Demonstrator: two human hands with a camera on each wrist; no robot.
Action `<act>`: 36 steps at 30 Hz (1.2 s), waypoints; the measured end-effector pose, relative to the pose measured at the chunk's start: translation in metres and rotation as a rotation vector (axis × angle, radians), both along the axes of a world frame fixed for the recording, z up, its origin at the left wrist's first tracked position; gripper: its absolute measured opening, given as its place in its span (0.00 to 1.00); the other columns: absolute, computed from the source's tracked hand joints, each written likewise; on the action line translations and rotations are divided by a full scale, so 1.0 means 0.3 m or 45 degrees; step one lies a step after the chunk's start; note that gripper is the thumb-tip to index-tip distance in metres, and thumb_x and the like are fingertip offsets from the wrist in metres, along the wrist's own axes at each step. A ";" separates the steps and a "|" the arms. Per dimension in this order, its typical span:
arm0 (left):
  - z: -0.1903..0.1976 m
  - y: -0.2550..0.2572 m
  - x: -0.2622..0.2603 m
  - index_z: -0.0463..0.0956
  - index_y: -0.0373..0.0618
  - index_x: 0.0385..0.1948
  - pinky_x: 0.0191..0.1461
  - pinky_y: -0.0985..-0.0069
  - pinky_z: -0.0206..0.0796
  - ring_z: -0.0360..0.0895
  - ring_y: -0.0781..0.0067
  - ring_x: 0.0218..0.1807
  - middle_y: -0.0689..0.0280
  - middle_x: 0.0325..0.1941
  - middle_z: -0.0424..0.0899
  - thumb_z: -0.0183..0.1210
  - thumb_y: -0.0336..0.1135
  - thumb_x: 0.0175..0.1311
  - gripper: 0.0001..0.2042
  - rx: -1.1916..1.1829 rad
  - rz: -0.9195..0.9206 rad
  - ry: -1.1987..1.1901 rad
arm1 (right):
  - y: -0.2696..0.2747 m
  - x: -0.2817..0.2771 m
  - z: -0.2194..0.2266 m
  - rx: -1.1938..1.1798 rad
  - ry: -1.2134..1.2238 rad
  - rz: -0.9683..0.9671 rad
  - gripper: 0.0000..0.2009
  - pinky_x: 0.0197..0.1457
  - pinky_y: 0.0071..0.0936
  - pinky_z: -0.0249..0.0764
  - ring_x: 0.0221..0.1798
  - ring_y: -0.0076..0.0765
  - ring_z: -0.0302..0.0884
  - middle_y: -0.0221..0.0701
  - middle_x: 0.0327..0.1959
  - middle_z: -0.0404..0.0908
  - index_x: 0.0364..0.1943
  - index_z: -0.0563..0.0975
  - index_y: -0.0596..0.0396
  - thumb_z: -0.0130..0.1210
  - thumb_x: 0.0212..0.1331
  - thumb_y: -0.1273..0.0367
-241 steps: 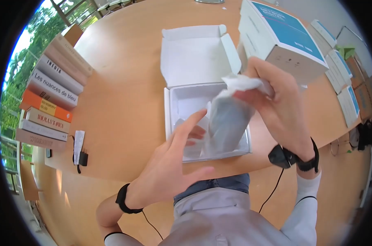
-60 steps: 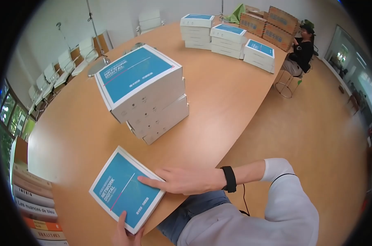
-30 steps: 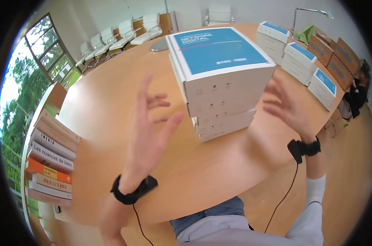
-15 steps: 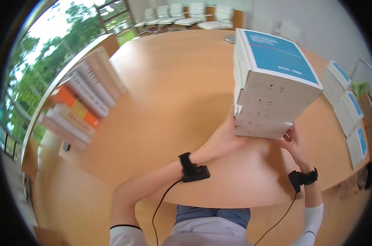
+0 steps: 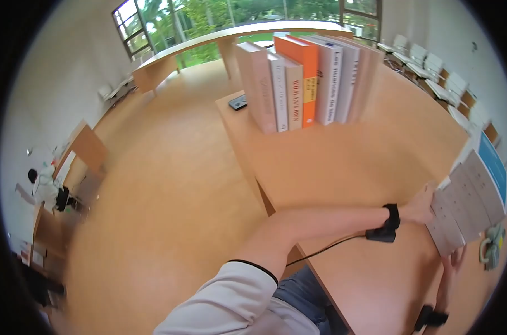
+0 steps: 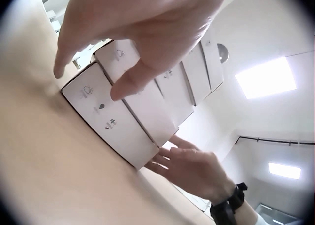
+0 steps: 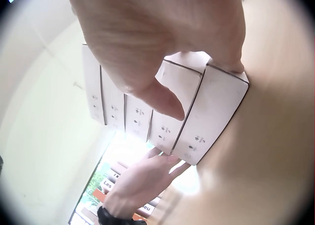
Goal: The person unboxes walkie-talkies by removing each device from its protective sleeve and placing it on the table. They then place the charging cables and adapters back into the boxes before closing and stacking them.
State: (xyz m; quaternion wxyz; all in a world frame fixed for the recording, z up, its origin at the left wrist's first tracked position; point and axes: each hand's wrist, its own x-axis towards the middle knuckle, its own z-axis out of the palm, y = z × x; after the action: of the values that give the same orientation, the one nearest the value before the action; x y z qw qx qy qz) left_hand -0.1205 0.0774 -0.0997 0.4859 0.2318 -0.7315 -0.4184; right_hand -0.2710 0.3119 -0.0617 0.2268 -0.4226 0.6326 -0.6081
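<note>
A stack of several white flat cardboard boxes [image 5: 468, 195], its top lid [image 5: 491, 164] printed teal, stands on the wooden table at the far right of the head view. My left hand [image 5: 420, 206] grips the stack low on its near side. In the left wrist view, the thumb presses the front faces just above the bottom box [image 6: 108, 116], and the fingers reach round the corner. My right hand [image 7: 162, 33] holds the opposite side at the same height, thumb over the front. The boxes sit slightly out of line with one another. In the head view, the stack partly hides the right hand's fingers.
Upright books [image 5: 303, 84] stand in a row on the table [image 5: 365, 162], with a small black device [image 5: 237, 102] at their left end. A cable [image 5: 326, 251] hangs from the left wrist camera. White chairs [image 5: 432, 67] line the wall. A person [image 5: 44, 187] sits far left.
Earlier the hands handled a bagged item, then a single closed box. One second ago they were apart beside the stack; now both grip it low. The head view has swung left toward the books.
</note>
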 end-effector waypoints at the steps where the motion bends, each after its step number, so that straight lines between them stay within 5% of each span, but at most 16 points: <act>1: 0.043 0.021 -0.013 0.60 0.32 0.66 0.69 0.58 0.68 0.72 0.43 0.63 0.43 0.58 0.76 0.56 0.21 0.54 0.32 0.002 0.224 0.043 | 0.055 -0.008 0.003 0.044 0.023 -0.134 0.45 0.84 0.45 0.51 0.86 0.45 0.51 0.46 0.82 0.57 0.84 0.52 0.53 0.63 0.65 0.65; 3: 0.168 0.097 0.193 0.63 0.36 0.64 0.67 0.60 0.70 0.72 0.43 0.63 0.46 0.55 0.77 0.55 0.19 0.55 0.30 0.100 0.097 0.164 | 0.193 0.016 0.045 0.102 0.432 -0.148 0.39 0.79 0.46 0.59 0.79 0.46 0.60 0.45 0.75 0.64 0.79 0.59 0.53 0.63 0.67 0.59; 5: 0.241 0.148 0.343 0.67 0.35 0.61 0.67 0.57 0.67 0.70 0.43 0.67 0.42 0.61 0.74 0.52 0.19 0.54 0.27 0.115 -0.467 -0.224 | 0.269 0.039 0.057 0.187 0.470 0.066 0.34 0.74 0.45 0.66 0.72 0.42 0.68 0.39 0.71 0.70 0.73 0.67 0.51 0.67 0.65 0.59; 7: 0.192 0.244 0.327 0.75 0.36 0.55 0.59 0.62 0.72 0.78 0.53 0.57 0.53 0.50 0.81 0.56 0.21 0.59 0.20 0.163 -1.066 -0.582 | 0.136 0.528 0.405 0.046 1.027 0.559 0.26 0.70 0.44 0.74 0.65 0.53 0.78 0.49 0.60 0.81 0.64 0.79 0.58 0.64 0.59 0.83; 8: 0.165 0.293 0.306 0.75 0.37 0.55 0.59 0.62 0.72 0.78 0.54 0.57 0.53 0.50 0.81 0.56 0.21 0.59 0.20 0.183 -1.304 -0.671 | 0.054 0.610 0.456 0.052 1.154 0.719 0.19 0.67 0.43 0.76 0.64 0.50 0.79 0.46 0.56 0.83 0.54 0.83 0.59 0.65 0.56 0.83; 11: 0.110 0.373 0.294 0.75 0.37 0.55 0.58 0.62 0.72 0.78 0.54 0.56 0.53 0.50 0.81 0.56 0.22 0.59 0.19 0.290 -1.622 -0.697 | -0.099 0.687 0.418 0.110 1.123 0.941 0.22 0.62 0.46 0.77 0.61 0.53 0.79 0.44 0.57 0.82 0.57 0.81 0.59 0.66 0.55 0.80; 16: 0.095 0.392 0.282 0.76 0.37 0.54 0.57 0.63 0.72 0.78 0.54 0.54 0.54 0.49 0.81 0.56 0.22 0.60 0.18 0.358 -1.761 -0.653 | -0.154 0.671 0.388 0.187 0.777 1.047 0.26 0.64 0.48 0.77 0.64 0.55 0.78 0.46 0.60 0.82 0.61 0.80 0.59 0.66 0.55 0.78; 19: 0.089 0.391 0.298 0.77 0.37 0.53 0.56 0.63 0.72 0.79 0.55 0.54 0.54 0.48 0.82 0.56 0.22 0.60 0.18 0.387 -1.791 -0.638 | -0.208 0.686 0.301 0.160 0.869 1.302 0.28 0.68 0.42 0.71 0.63 0.45 0.74 0.39 0.64 0.74 0.67 0.72 0.52 0.69 0.64 0.64; 28: 0.085 0.409 0.321 0.78 0.38 0.51 0.54 0.63 0.72 0.79 0.55 0.51 0.54 0.47 0.83 0.56 0.23 0.61 0.16 0.367 -1.833 -0.634 | -0.227 0.644 0.309 0.497 0.619 1.430 0.24 0.60 0.38 0.75 0.59 0.49 0.76 0.38 0.57 0.74 0.62 0.72 0.55 0.67 0.67 0.64; 31: 0.082 0.418 0.325 0.78 0.38 0.51 0.54 0.63 0.72 0.79 0.56 0.50 0.55 0.46 0.83 0.56 0.23 0.61 0.16 0.360 -1.836 -0.639 | -0.225 0.698 0.266 -0.050 0.570 1.253 0.20 0.59 0.38 0.75 0.58 0.49 0.74 0.38 0.53 0.73 0.57 0.73 0.56 0.65 0.68 0.62; 36: 0.082 0.426 0.334 0.79 0.38 0.50 0.53 0.63 0.73 0.80 0.56 0.49 0.55 0.45 0.83 0.56 0.23 0.61 0.15 0.352 -1.830 -0.639 | -0.211 0.666 0.262 0.303 0.496 1.316 0.19 0.59 0.37 0.74 0.58 0.47 0.75 0.38 0.53 0.76 0.56 0.75 0.56 0.64 0.70 0.61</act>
State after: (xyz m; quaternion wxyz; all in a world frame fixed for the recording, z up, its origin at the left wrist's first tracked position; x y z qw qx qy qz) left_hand -0.0204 0.2051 -0.0752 -0.1188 -0.1536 -0.7316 -0.6535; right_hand -0.0712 0.2485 0.0168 0.4203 -0.7535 0.4377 -0.2530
